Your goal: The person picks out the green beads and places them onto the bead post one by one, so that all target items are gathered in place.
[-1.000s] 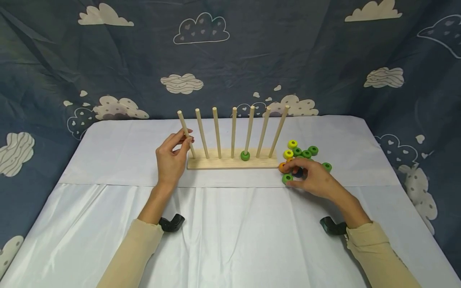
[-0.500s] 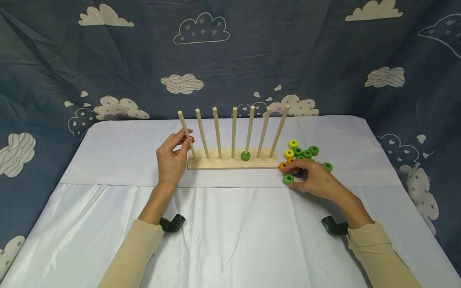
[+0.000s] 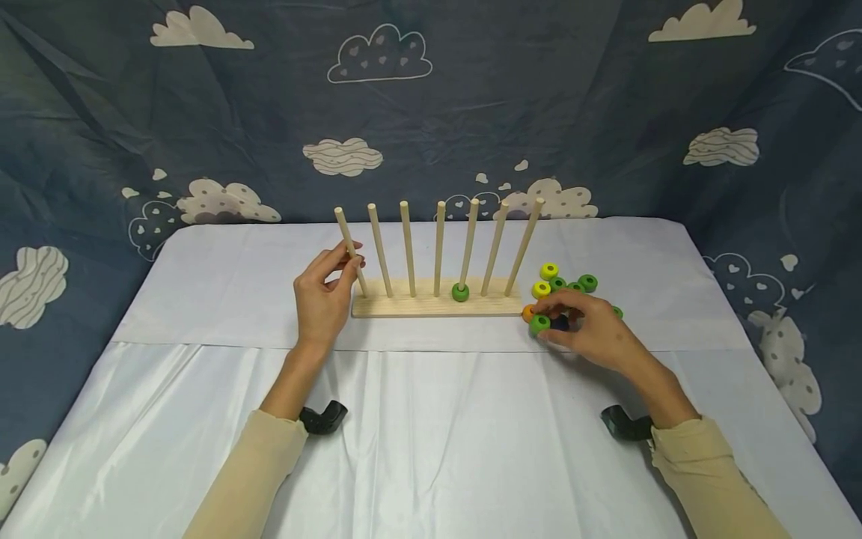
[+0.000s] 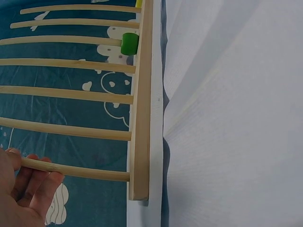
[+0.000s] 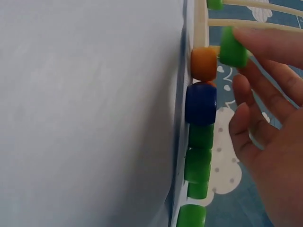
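Note:
A wooden rack (image 3: 404, 307) with several upright pegs stands on the table. One green bead (image 3: 460, 293) sits low on the third peg from the right. My left hand (image 3: 319, 303) pinches the leftmost peg (image 4: 85, 171) between thumb and fingers. At the right of the rack, my right hand (image 3: 595, 333) pinches a green bead (image 5: 233, 47) between thumb and fingers, raised a little off the cloth. Below that hand, an orange bead (image 5: 203, 64) and a dark blue bead (image 5: 201, 104) rest on the table. The hand partly hides other beads in the head view.
Two yellow beads (image 3: 541, 290) and several green beads (image 3: 587, 283) lie loose beyond my right hand. White cloth (image 3: 431, 434) covers the table. Behind its far edge hangs a dark curtain (image 3: 512, 97) with cloud prints. Each wrist wears a black camera (image 3: 323, 418).
My right hand has taken hold of the near green bead and lifted it slightly from the table. My left hand stays on the leftmost peg.

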Action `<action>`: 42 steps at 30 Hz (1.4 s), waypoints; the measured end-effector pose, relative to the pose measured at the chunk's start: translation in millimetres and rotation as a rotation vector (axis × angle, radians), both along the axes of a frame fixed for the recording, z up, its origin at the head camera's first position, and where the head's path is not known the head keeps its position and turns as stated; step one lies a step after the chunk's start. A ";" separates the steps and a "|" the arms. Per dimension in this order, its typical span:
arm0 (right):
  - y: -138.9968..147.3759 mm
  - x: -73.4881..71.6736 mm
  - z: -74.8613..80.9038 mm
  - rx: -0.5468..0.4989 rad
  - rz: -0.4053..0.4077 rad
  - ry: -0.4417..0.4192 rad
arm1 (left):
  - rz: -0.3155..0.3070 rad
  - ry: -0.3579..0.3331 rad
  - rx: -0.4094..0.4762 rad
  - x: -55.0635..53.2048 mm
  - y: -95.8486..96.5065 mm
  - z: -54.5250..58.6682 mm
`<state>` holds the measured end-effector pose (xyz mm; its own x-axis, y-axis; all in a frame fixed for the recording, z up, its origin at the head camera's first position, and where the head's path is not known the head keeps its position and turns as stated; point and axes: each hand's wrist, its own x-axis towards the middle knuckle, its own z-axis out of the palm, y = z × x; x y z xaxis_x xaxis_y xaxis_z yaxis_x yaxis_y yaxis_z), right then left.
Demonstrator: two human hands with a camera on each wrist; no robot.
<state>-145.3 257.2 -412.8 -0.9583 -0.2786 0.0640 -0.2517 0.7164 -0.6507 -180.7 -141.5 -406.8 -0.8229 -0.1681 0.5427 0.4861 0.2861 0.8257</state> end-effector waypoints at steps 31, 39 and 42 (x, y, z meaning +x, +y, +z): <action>-9.0 -8.9 12.2 -0.292 -0.015 0.154 | -0.016 -0.018 0.000 0.6 -0.5 3.1; -14.7 -11.2 16.9 -0.341 0.004 0.166 | -0.004 -0.015 -0.029 0.4 -0.9 3.2; -17.6 -12.6 18.7 -0.376 0.018 0.167 | -0.007 -0.011 -0.032 0.5 -0.5 3.8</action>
<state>-157.9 239.6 -394.0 -0.9213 -0.2231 0.3184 -0.3862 0.4309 -0.8156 -180.2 -142.0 -403.0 -0.8299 -0.1449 0.5387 0.4793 0.3088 0.8215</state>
